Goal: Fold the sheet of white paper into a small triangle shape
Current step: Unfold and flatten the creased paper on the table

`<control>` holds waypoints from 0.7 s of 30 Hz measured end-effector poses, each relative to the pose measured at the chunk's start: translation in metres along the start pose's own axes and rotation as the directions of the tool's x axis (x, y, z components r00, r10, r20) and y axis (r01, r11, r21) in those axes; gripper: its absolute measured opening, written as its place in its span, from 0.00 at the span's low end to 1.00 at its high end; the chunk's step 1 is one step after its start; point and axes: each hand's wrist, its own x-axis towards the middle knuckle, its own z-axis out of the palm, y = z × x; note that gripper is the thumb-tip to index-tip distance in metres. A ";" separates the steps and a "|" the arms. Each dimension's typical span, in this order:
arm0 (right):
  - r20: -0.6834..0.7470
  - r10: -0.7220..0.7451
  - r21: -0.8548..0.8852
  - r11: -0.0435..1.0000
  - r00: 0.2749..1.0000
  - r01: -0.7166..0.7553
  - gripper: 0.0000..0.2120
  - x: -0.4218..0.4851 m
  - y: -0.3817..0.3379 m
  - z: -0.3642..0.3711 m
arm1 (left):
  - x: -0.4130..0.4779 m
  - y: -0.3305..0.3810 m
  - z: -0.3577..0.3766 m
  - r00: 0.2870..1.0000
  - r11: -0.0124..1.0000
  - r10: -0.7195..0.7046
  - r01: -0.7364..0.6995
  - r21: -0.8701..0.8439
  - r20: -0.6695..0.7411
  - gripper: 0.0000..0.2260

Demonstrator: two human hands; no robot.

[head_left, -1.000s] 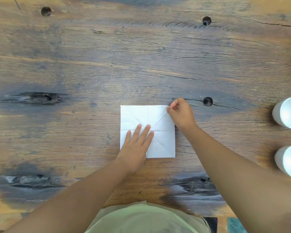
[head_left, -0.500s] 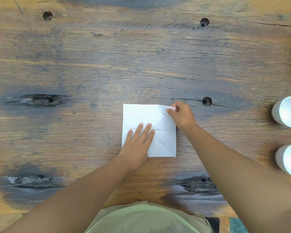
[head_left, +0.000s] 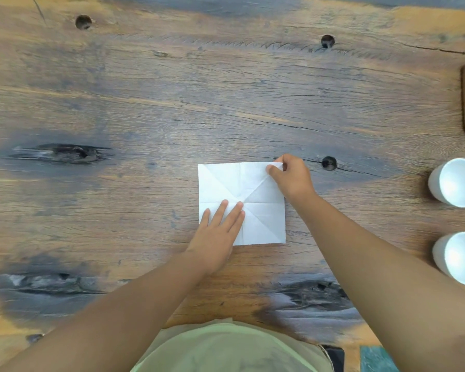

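Lying flat on the table (head_left: 145,108), the creased paper (head_left: 234,183) was pressed down near its bottom left by the left hand (head_left: 216,234), fingers spread flat. Its top right corner was pinched and lifted a little by the right hand (head_left: 293,178). Two white cups (head_left: 455,183) stood at the right.

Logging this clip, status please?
Left hand flat on paper. Right hand pinching far right corner. Paper creased, still square. Cups clear.
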 end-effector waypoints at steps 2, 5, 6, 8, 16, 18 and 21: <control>-0.003 -0.009 0.002 1.000 1.000 0.009 0.06 -0.002 -0.002 -0.001 | 0.000 0.001 -0.001 1.000 1.000 0.009 -0.009 0.013 0.003 0.35; -0.007 -0.014 -0.006 1.000 1.000 0.014 0.07 -0.004 -0.006 -0.003 | 0.003 0.003 -0.002 1.000 0.999 0.016 -0.016 0.035 0.015 0.35; -0.009 -0.018 -0.011 1.000 1.000 0.017 0.08 -0.005 -0.008 -0.004 | 0.005 0.003 -0.003 1.000 0.999 0.016 -0.016 0.038 0.017 0.36; -0.015 -0.030 -0.016 0.999 0.999 0.030 0.08 -0.006 -0.013 -0.005 | 0.008 0.002 -0.003 1.000 1.000 0.005 -0.006 0.031 0.013 0.36; -0.029 -0.143 -0.095 0.986 0.989 0.140 0.06 -0.020 -0.032 -0.005 | -0.005 -0.020 -0.005 1.000 1.000 -0.016 0.016 0.012 -0.002 0.31; -0.017 -0.169 -0.110 0.980 0.985 0.166 0.07 -0.026 -0.036 -0.002 | -0.016 -0.028 -0.002 0.999 0.999 -0.042 0.042 0.004 -0.025 0.30; 0.009 -0.215 -0.108 0.971 0.977 0.214 0.08 -0.036 -0.041 0.004 | -0.035 -0.040 0.006 0.995 0.995 -0.100 0.100 -0.008 -0.022 0.29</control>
